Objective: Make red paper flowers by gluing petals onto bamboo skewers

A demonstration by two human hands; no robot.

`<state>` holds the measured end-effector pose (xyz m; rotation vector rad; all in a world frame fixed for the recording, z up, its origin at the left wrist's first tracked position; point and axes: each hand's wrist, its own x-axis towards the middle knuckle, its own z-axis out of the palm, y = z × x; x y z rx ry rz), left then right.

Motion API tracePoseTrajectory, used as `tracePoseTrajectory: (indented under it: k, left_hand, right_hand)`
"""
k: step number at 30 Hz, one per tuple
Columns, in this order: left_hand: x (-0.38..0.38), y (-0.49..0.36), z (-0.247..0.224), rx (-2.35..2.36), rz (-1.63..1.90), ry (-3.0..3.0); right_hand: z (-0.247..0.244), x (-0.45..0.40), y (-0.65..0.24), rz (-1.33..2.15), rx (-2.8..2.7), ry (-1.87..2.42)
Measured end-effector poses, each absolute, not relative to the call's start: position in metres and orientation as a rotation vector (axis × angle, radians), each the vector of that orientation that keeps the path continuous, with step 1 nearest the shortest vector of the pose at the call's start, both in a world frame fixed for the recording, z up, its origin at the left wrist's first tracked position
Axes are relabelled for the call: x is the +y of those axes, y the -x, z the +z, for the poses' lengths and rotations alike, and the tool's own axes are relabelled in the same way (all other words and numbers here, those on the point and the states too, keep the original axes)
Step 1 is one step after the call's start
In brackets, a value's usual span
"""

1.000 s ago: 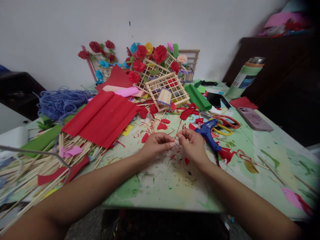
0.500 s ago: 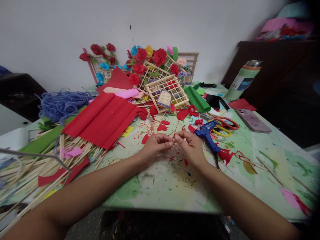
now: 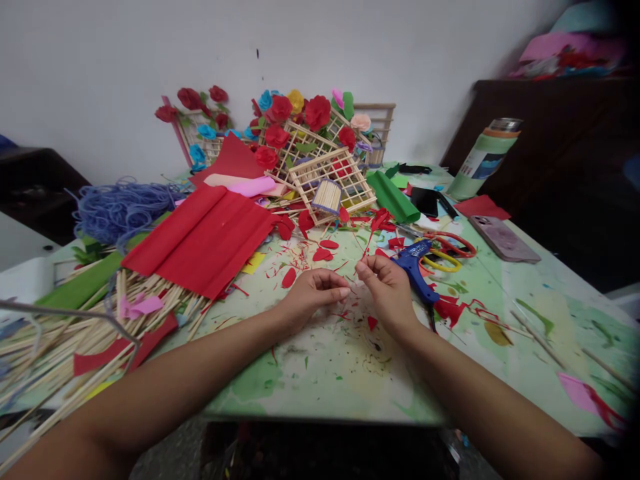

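Above the front middle of the table, my right hand [image 3: 387, 287] pinches a thin red stem [image 3: 367, 245]. Red paper shows at the stem's far end, overlapping other red scraps, so its shape is unclear. Just to the left, my left hand [image 3: 316, 295] has thumb and forefinger closed together; anything between the tips is too small to make out. A small gap separates the two hands. Beyond them lie loose red paper petals [image 3: 289, 277] and fine red shreds. Right beside my right hand rests a blue glue gun [image 3: 416, 268].
Scissors [image 3: 447, 260], a phone [image 3: 505, 239] and a green bottle [image 3: 484, 160] are on the right. A red crepe sheet [image 3: 203, 240] covers thin sticks [image 3: 65, 340] at left, near purple cord [image 3: 125, 210]. Stick lattices [image 3: 333, 183] with paper flowers [image 3: 318, 113] stand behind.
My hands, fingertips together before, have come apart. The right hand has shifted slightly right with the red stem, and the left has stayed nearly in place.
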<state>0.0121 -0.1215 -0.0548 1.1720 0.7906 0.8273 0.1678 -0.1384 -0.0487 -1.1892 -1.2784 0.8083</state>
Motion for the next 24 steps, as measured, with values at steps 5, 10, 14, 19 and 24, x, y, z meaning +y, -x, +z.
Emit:
tracePoseTrajectory:
  k: [5,10,14,19,24]
  left_hand:
    - [-0.123,-0.012,-0.055,0.810,0.787,-1.209]
    - [-0.122,-0.012,-0.057,0.813,0.847,-1.237]
    - [-0.119,-0.010,-0.055,0.836,0.873,-1.251]
    - [-0.109,-0.006,-0.054,0.884,0.988,-1.205]
    - [-0.106,-0.005,-0.054,0.893,0.985,-1.207]
  right_hand:
    - [-0.049,-0.137,-0.169,0.805,-1.238,1.170]
    - [-0.050,-0.138,-0.163,0.861,-1.344,1.219]
    - [-0.050,-0.140,-0.161,0.880,-1.439,1.228]
    - [-0.050,-0.138,-0.162,0.870,-1.497,1.272]
    - [-0.059,-0.140,-0.156,0.906,-1.658,1.315]
